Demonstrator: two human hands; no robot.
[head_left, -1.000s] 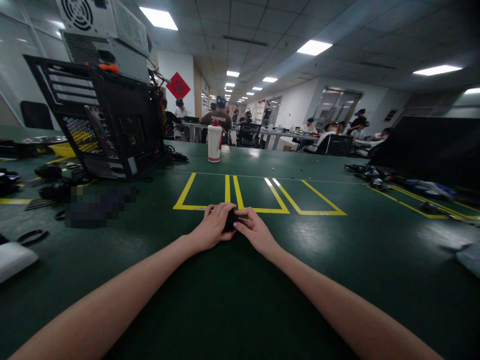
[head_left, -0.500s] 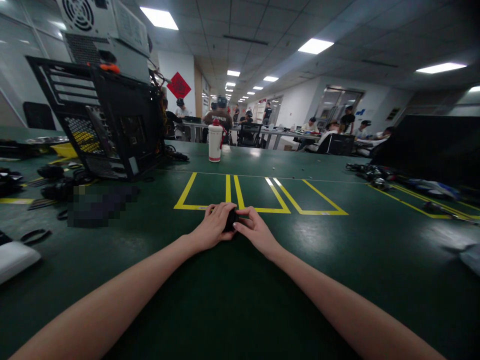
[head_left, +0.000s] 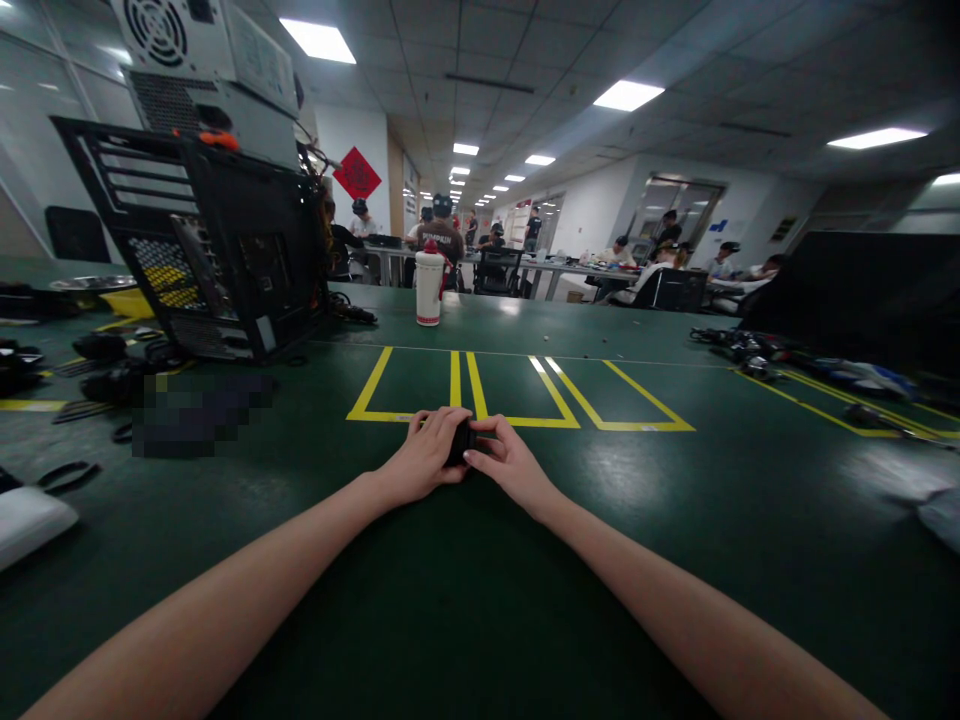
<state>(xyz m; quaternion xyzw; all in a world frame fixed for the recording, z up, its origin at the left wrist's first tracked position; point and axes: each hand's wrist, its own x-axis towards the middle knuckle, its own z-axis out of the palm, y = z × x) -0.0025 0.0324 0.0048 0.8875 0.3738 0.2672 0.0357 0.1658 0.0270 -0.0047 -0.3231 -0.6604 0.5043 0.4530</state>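
A small black object [head_left: 460, 446], mostly covered by fingers, is between my hands just in front of the yellow-taped boxes. My left hand [head_left: 429, 450] wraps over it from the left, fingers on top and thumb below. From the right, my right hand [head_left: 507, 462] holds its right end between thumb and fingertips. What kind of thing it is cannot be made out. Both hands are low over the green tabletop [head_left: 465, 600].
Yellow tape outlines [head_left: 525, 422] mark the table ahead. A white bottle with a red lid [head_left: 429, 288] stands behind them. An open black computer case [head_left: 247, 250] bears power supplies [head_left: 217, 90] at left. Cables [head_left: 742, 350] and a dark screen [head_left: 877, 290] are at right; people sit beyond.
Both hands stay in nearly the same place around the black object. My right fingertips have shifted very slightly, and a little more of the object's right end shows.
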